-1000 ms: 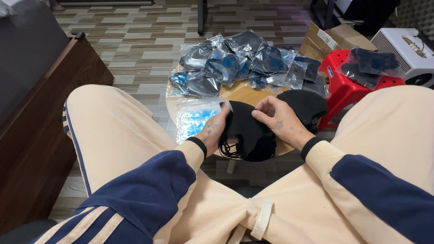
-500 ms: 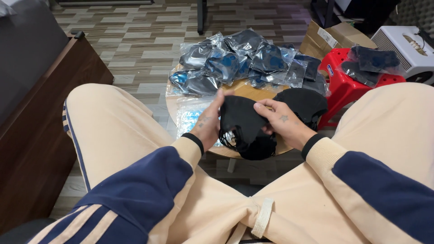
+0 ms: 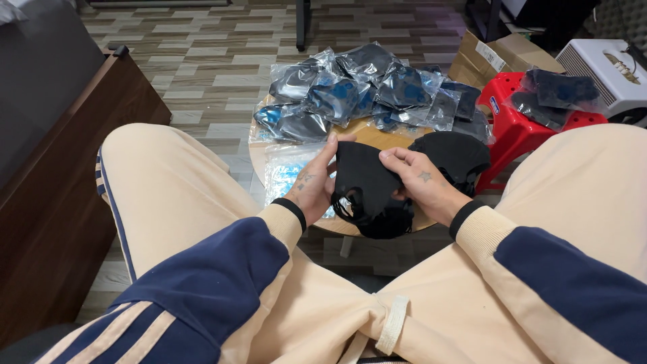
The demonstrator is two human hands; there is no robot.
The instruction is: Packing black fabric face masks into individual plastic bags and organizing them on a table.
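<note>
Both hands pinch a black face mask [image 3: 364, 176] above the small round table [image 3: 367, 137] — the left hand [image 3: 311, 187] grips its left edge, the right hand [image 3: 421, 183] its right side (fingers curled over the fabric). Bagged masks [image 3: 350, 91] lie heaped beyond, more black masks [image 3: 458, 155] just beside.

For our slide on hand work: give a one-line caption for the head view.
Seated person's left hand and right hand hold a black face mask above a round wooden table piled with bagged masks.
</note>
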